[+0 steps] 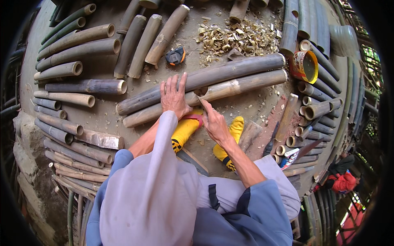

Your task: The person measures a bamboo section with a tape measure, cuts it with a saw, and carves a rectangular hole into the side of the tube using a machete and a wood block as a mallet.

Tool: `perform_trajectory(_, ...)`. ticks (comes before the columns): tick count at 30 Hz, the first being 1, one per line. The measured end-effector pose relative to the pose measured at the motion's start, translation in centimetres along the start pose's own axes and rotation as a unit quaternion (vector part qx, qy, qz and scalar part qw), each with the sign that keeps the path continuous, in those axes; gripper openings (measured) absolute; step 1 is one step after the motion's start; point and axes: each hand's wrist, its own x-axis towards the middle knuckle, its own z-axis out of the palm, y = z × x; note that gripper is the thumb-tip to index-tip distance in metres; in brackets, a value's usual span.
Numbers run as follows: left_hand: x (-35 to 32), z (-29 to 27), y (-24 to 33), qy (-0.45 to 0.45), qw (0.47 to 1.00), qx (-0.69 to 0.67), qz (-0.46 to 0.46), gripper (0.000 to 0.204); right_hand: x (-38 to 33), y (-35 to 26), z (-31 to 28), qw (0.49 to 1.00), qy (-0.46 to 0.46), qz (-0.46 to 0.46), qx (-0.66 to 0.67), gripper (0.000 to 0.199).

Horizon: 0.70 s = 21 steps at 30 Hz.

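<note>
A left hand (pixel 174 96) lies with fingers spread flat on two long brown bamboo poles (pixel 205 88) lying side by side across the dusty ground, while just beside it the right hand (pixel 213 121) pinches a small blade (pixel 202 102) against the nearer pole.

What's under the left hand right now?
The left hand lies flat across two long bamboo poles, fingers spread. The right hand works a notch in the nearer pole beside it. Yellow socked feet sit below. The pole surface under the palm is covered.
</note>
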Motion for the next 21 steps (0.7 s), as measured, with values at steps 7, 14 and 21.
perform_trajectory(7,0.2,0.5,-0.5,0.033,0.999,0.001,0.014,0.119,1.2,0.1,1.0,0.999,0.005,-0.007,-0.031,0.047)
perform_trajectory(14,0.1,0.3,-0.7,0.021,1.0,-0.007,0.011,0.12,1.7,0.0,1.2,0.999,0.013,-0.018,-0.048,0.04)
perform_trajectory(21,0.3,0.2,-0.5,0.016,0.999,-0.03,0.008,0.116,2.0,-0.8,0.6,0.998,-0.012,0.013,-0.067,0.034)
